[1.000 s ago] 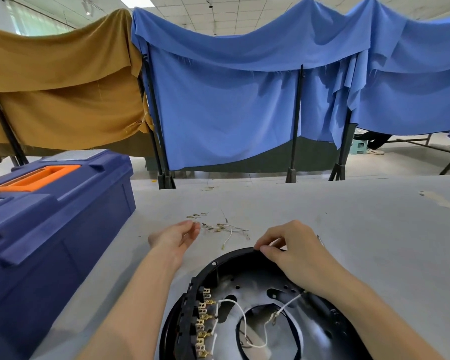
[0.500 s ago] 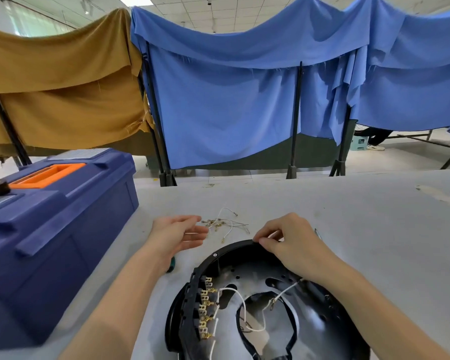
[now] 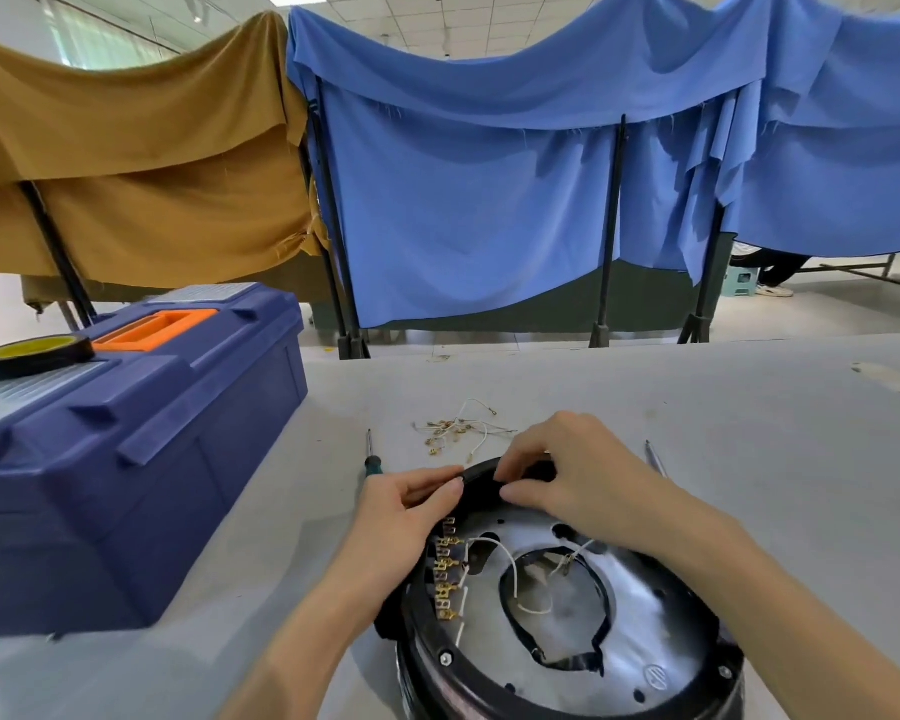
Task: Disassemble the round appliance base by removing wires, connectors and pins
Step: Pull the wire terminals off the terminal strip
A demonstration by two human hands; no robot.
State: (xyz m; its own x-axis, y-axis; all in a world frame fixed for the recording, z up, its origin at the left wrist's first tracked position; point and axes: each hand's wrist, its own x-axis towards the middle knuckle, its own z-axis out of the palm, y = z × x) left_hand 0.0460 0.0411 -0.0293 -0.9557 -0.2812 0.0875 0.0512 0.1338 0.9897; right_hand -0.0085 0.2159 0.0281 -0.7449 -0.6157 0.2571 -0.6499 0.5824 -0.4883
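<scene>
This is a workshop hall: a grey worktable [image 3: 697,407] holds a blue toolbox [image 3: 141,449] at 9 o'clock topped by a tape roll [image 3: 35,356], a screwdriver [image 3: 371,457] and loose wires [image 3: 458,428] lie toward 12 o'clock, and cloth partitions [image 3: 463,200] hang beyond.

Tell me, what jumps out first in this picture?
The left hand and right hand hold the far rim of a round black base at the bottom. A big blue toolbox sits on the left, and blue cloth hangs behind the table.
</scene>
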